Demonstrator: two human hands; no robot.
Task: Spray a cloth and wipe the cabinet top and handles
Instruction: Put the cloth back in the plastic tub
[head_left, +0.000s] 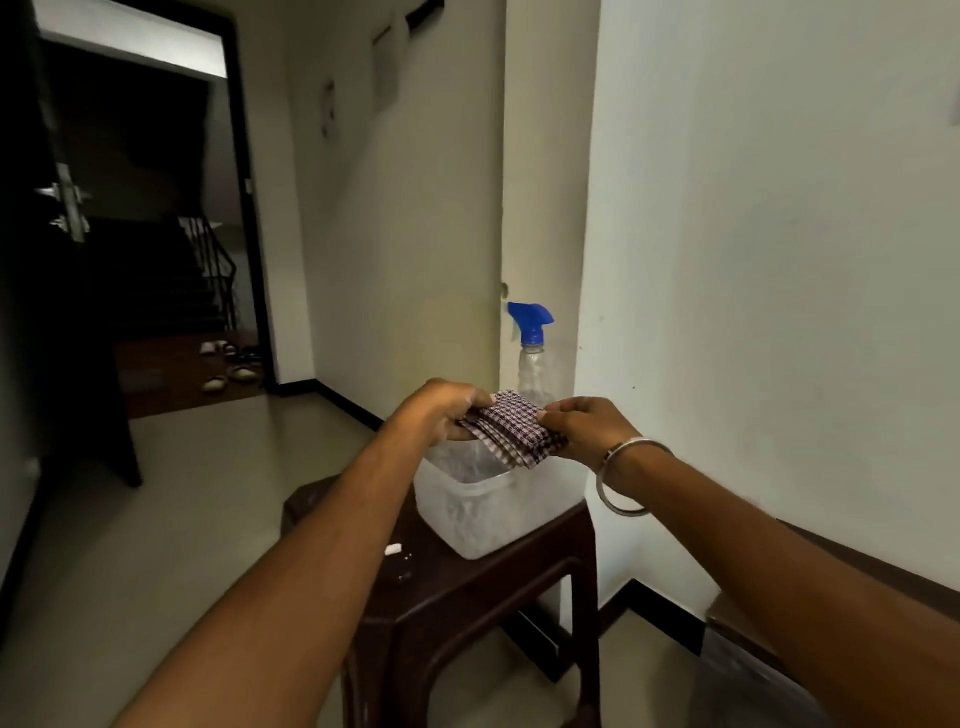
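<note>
Both arms are stretched out over a dark brown plastic stool (467, 597) near the wall corner. The left hand (441, 410) has its fingers curled shut around the left edge of a folded checked cloth (511, 428), purple and white pattern. The right hand (582, 423) pinches the cloth's right edge, thumb and fingertips closed on the fabric. The cloth is held in the air between the two hands, just above the open top of a translucent plastic container (483, 506) that sits on the stool's far right part. A steel bangle (621, 480) hangs loose on the right wrist.

Behind the cloth stands a clear spray bottle (535, 369) with a blue trigger head (530, 322), nozzle pointing left, upright against the corner; its base is hidden behind the hands and container, so can't tell what it rests on. A small white scrap (393, 549) lies on the stool seat beside the container, with a few crumbs near it.

At bottom right the edge of a dark-topped cabinet (748, 639) shows, mostly covered by the right forearm, well apart from the cloth. Far left, an open doorway (171, 234) leads to a dim stairwell, with several shoes (231, 364) on the floor there
</note>
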